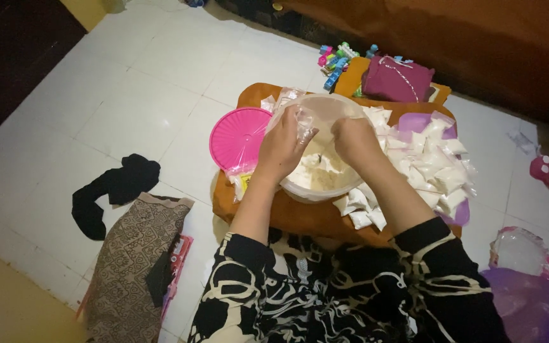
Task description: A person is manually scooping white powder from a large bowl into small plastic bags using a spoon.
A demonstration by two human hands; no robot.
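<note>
A round translucent tub [341, 105] of pale powder stands on an orange cloth [306, 216] in front of me. My left hand [283, 147] hovers over its left rim and holds a small clear plastic bag [302, 122]. My right hand [352, 136] reaches down into the tub, fingers curled; what it holds is hidden. To the right of the tub lies a heap of small filled white packets [436, 162] on a purple sheet [414, 121].
A pink round lid [239, 136] lies left of the tub. A black sock [112, 190] and a patterned brown cloth [135, 254] lie on the white tiled floor at left. A maroon cloth [396, 79] and coloured toy blocks [337, 60] sit behind. A purple plastic bag [532, 302] is at right.
</note>
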